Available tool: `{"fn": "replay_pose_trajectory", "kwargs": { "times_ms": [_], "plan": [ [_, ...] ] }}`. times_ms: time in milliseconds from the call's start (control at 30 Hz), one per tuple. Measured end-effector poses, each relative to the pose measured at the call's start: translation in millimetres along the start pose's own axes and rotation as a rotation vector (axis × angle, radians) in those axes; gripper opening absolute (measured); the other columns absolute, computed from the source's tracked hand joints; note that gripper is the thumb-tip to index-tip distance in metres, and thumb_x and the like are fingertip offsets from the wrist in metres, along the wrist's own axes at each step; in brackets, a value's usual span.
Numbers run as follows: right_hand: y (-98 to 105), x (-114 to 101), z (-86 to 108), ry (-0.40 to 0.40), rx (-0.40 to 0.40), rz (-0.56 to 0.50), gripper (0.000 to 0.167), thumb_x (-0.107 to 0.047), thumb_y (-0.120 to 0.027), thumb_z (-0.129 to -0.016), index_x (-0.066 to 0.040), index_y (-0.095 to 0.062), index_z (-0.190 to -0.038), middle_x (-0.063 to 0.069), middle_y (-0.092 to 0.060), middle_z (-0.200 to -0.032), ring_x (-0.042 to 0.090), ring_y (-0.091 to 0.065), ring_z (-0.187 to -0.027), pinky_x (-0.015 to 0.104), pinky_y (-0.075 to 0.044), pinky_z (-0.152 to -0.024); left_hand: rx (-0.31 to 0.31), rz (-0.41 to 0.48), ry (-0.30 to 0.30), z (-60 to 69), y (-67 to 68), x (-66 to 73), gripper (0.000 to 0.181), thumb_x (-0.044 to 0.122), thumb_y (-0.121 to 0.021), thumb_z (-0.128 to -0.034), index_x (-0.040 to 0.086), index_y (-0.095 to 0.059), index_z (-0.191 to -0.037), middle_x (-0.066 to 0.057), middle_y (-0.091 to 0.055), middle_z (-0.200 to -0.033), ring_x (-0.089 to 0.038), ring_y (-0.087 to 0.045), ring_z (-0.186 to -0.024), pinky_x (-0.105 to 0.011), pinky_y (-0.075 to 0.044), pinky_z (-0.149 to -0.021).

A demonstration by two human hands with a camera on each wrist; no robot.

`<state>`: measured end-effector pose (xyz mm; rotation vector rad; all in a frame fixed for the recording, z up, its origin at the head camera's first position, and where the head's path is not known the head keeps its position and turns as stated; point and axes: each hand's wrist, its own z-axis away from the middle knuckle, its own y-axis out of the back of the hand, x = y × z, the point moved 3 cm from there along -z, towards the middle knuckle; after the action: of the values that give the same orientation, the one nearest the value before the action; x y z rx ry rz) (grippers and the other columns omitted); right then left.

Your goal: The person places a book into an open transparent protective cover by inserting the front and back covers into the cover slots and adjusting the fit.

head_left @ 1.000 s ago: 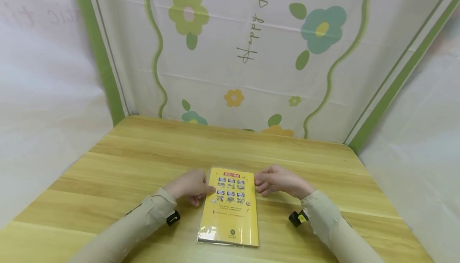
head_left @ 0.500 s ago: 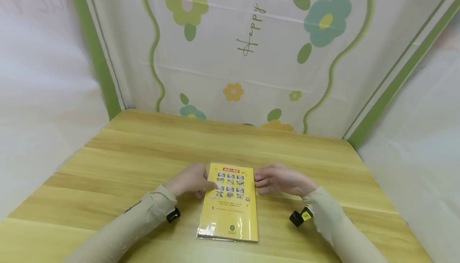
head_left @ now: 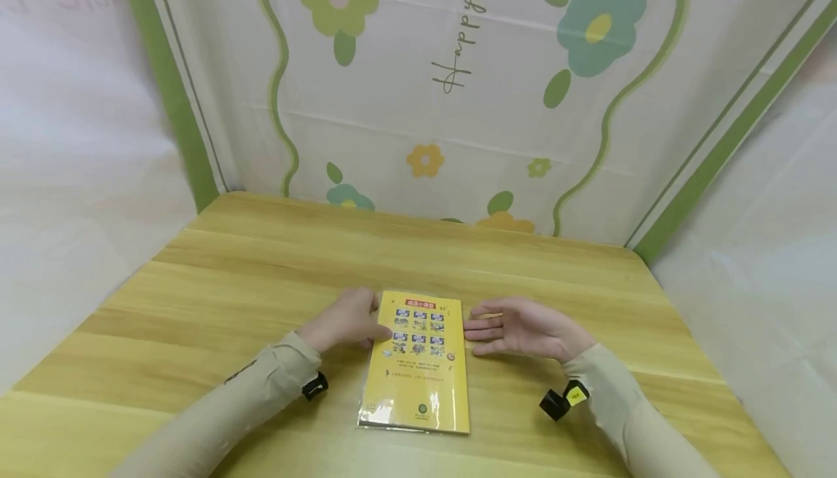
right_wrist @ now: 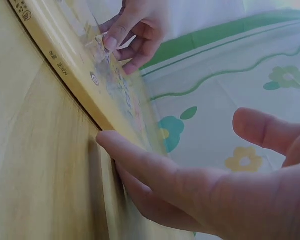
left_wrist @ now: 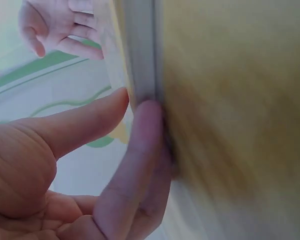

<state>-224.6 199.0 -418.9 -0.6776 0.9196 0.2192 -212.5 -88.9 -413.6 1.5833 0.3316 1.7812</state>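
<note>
A yellow book (head_left: 418,391) in a clear plastic cover lies flat on the wooden table, its printed pictures and red title label facing up. At its left long side my left hand (head_left: 349,318) pinches the edge, thumb on the cover and fingers against the page side, as the left wrist view shows of the page edges (left_wrist: 142,50). My right hand (head_left: 530,329) is at the opposite side, fingers extended and palm partly turned up. Its fingertips reach the spine (right_wrist: 65,70) in the right wrist view, with the thumb held away from the book.
The wooden table (head_left: 261,260) extends around the book. A white cloth with flowers (head_left: 392,100) hangs behind the far edge, and pale cloths stand at both sides. Each wrist wears a black strap, such as the right strap (head_left: 556,403).
My right hand has turned its palm upward and its fingers have straightened beside the book. The left hand keeps its place at the left edge. The head view has tilted slightly.
</note>
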Motion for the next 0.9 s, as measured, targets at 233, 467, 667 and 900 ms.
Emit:
{"fn": "replay_pose_trajectory", "kwargs": {
  "times_ms": [233,467,667,900],
  "plan": [
    [-1.8,0.2,-1.8,-0.012,-0.009,-0.084,0.058,-0.015,-0.042,-0.104,0.012,-0.012,-0.146,0.038,-0.021,-0.147,0.047,-0.032,-0.134,0.054,-0.032,-0.109,0.025,-0.028,0.007,0.2,-0.7,-1.3,0.044,0.007,-0.084,-0.0768,-0.008,-0.056,-0.108,-0.01,-0.059,-0.08,-0.018,-0.063,-0.059,-0.026,-0.055,-0.054],
    [-6.1,0.8,-1.3,0.015,0.016,-0.107,0.062,-0.014,-0.046,-0.103,0.013,-0.01,-0.145,0.039,-0.018,-0.147,0.049,-0.029,-0.135,0.051,-0.031,-0.111,0.019,-0.002,-0.012,-2.1,1.0,-1.6,0.046,0.005,-0.084,-0.0763,-0.008,-0.053,-0.108,-0.011,-0.059,-0.081,-0.019,-0.064,-0.059,-0.027,-0.055,-0.054],
    [-5.7,1.1,-3.6,0.019,0.028,-0.093,0.063,-0.016,-0.044,-0.103,0.014,-0.008,-0.146,0.038,-0.019,-0.148,0.047,-0.031,-0.135,0.05,-0.03,-0.112,0.017,0.011,-0.012,-2.5,1.9,-1.8,0.05,0.003,-0.084,-0.0763,-0.011,-0.052,-0.112,-0.011,-0.059,-0.082,-0.019,-0.064,-0.059,-0.027,-0.056,-0.055],
    [-3.9,2.0,-4.2,0.011,0.036,-0.089,0.067,-0.023,-0.045,-0.104,0.014,-0.009,-0.147,0.037,-0.022,-0.146,0.044,-0.035,-0.132,0.05,-0.03,-0.111,0.022,-0.023,-0.01,-3.1,1.9,-1.5,0.054,0.007,-0.085,-0.0764,-0.011,-0.052,-0.115,-0.011,-0.059,-0.08,-0.018,-0.064,-0.057,-0.027,-0.054,-0.054]
  ]
}}
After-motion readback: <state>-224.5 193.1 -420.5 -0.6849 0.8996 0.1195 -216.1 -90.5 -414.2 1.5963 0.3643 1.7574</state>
